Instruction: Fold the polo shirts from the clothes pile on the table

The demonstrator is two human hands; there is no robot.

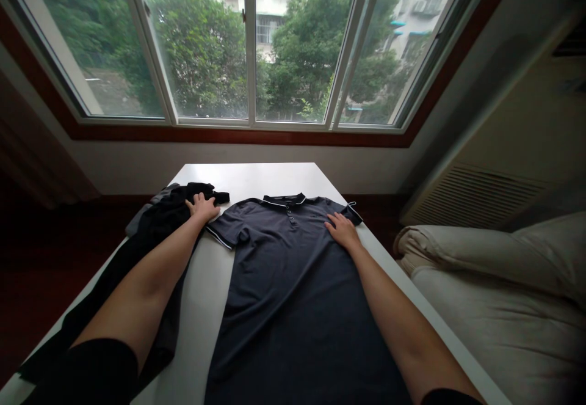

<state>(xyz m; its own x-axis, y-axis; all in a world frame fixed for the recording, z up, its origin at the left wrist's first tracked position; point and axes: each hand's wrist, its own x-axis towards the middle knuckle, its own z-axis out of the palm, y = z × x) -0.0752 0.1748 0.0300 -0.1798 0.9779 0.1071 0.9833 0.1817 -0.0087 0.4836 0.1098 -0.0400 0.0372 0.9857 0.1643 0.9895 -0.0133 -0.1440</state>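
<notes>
1. Nearest you, the dark polo shirt [293, 289] lies spread on the white table [201, 307], collar away from you, its lower end running out of view.
2. To its left, the pile of dark clothes [151, 228] lies along the table's edge.
3. Your right hand [342, 231] rests flat on the shirt beside a sleeve, fingers slightly apart.
4. Your left hand [202, 207] lies on the pile, fingers spread; whether they pinch any cloth, you cannot tell.
5. The small chest mark [315, 217] is too small to read.
6. Beyond the table stands the window [251, 57].
</notes>
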